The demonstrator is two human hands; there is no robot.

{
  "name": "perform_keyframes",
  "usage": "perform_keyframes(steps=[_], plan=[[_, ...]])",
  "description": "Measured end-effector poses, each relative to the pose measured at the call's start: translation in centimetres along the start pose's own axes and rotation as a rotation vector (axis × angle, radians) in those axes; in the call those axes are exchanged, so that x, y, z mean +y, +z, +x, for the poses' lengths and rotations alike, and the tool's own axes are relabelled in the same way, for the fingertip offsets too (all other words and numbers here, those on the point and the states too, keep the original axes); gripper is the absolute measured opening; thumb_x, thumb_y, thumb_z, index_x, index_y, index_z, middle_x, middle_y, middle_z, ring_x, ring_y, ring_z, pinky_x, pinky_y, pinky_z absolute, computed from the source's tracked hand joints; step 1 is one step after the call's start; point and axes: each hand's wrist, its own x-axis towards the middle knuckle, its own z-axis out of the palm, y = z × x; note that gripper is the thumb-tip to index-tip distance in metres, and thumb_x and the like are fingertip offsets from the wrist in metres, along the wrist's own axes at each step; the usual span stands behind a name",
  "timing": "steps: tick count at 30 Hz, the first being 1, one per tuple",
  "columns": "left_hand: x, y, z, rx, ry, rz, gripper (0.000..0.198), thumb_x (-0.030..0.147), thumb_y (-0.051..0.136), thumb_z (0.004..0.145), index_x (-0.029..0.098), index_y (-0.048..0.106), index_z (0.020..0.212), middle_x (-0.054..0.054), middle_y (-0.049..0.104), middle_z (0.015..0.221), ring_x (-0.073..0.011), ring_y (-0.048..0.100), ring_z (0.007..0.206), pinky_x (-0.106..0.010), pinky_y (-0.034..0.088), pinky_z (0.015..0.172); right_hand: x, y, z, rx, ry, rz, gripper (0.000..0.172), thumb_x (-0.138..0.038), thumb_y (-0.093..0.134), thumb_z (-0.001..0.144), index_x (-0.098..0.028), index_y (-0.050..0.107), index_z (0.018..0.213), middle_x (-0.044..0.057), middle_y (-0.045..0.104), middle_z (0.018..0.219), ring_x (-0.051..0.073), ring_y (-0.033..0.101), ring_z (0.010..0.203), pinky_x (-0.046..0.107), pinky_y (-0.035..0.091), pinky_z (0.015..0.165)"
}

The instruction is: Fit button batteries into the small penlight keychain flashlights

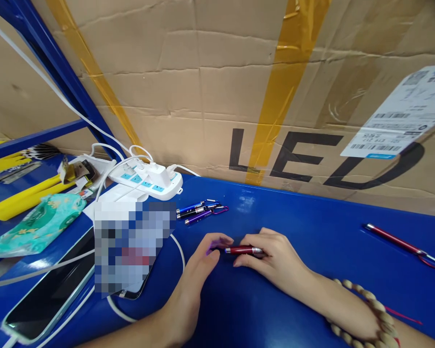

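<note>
Holding red penlight (pixel 241 250) over blue surface (pixel 246 309), right hand (pixel 277 256) clamped on one end. Left hand (pixel 197 268): thumb and fingers apart, beside other end. Three small penlights (pixel 196 212) near power strip (pixel 166 192).

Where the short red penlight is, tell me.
In the head view, low and just right of centre, the penlight is held in the right hand, its tip toward the left hand.
</note>
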Motion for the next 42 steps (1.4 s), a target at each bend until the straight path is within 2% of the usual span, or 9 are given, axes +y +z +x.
perform_keyframes(steps=[5,11,19,28,33,39,42], plan=[[-0.11,-0.06,-0.08,-0.011,0.007,0.001,0.029,0.042,0.036,0.091,0.024,0.055,0.104,-0.001,0.055,0.109,-0.0213,0.041,0.112,-0.029,0.030,0.098,-0.12,-0.02,0.14,-0.032,-0.049,0.049,0.050,-0.061,0.036,0.089,-0.023,0.067,0.077,-0.002,0.069,0.066,0.011,0.053,0.054,0.026,0.035,0.056],[-0.32,0.00,0.10,-0.015,0.020,-0.004,0.029,0.035,0.032,0.094,0.022,0.054,0.105,-0.002,0.054,0.111,-0.0213,0.040,0.114,-0.031,0.027,0.100,0.06,0.15,0.12,-0.007,-0.040,0.051,0.046,-0.058,0.039,0.089,-0.023,0.067,0.080,-0.002,0.069,0.067,0.011,0.053,0.054,0.025,0.034,0.057],[-0.68,-0.08,0.19,0.005,0.053,-0.007,0.027,0.034,0.033,0.095,0.022,0.056,0.103,-0.002,0.054,0.109,-0.0217,0.041,0.112,-0.032,0.030,0.098,0.01,0.26,-0.07,-0.001,-0.037,0.020,0.041,-0.058,0.052,0.083,-0.022,0.066,0.070,-0.004,0.064,0.056,0.010,0.052,0.050,0.025,0.033,0.056],[-0.23,0.01,0.02,-0.008,0.007,-0.013,0.029,0.038,0.034,0.093,0.021,0.055,0.104,-0.004,0.053,0.111,-0.0243,0.038,0.117,-0.035,0.027,0.101,0.18,0.25,-0.06,-0.021,-0.085,0.044,0.044,-0.057,0.045,0.087,-0.022,0.068,0.076,-0.004,0.068,0.064,0.009,0.055,0.052,0.025,0.033,0.055],[-0.24,-0.05,0.11,-0.011,0.004,0.000,0.027,0.036,0.033,0.094,0.022,0.054,0.105,-0.002,0.052,0.112,-0.0231,0.037,0.118,-0.034,0.025,0.102,0.23,0.20,-0.08,-0.041,-0.072,0.056,0.039,-0.056,0.047,0.086,-0.024,0.069,0.084,-0.003,0.071,0.073,0.010,0.058,0.058,0.025,0.034,0.057],[-0.24,-0.04,0.03,-0.015,-0.001,-0.009,0.029,0.039,0.035,0.092,0.022,0.054,0.104,-0.003,0.053,0.111,-0.0234,0.038,0.117,-0.034,0.027,0.101,0.17,0.08,0.02,-0.062,-0.056,0.060,0.029,-0.049,0.051,0.088,-0.026,0.068,0.088,-0.004,0.070,0.076,0.010,0.057,0.059,0.024,0.034,0.058],[-0.19,-0.01,0.00,-0.015,0.007,-0.016,0.029,0.040,0.036,0.092,0.023,0.055,0.105,-0.002,0.054,0.110,-0.0223,0.040,0.114,-0.032,0.029,0.100,0.13,0.00,0.11,-0.057,-0.043,0.058,0.030,-0.048,0.049,0.089,-0.024,0.067,0.087,-0.003,0.067,0.074,0.010,0.057,0.060,0.024,0.036,0.058]])
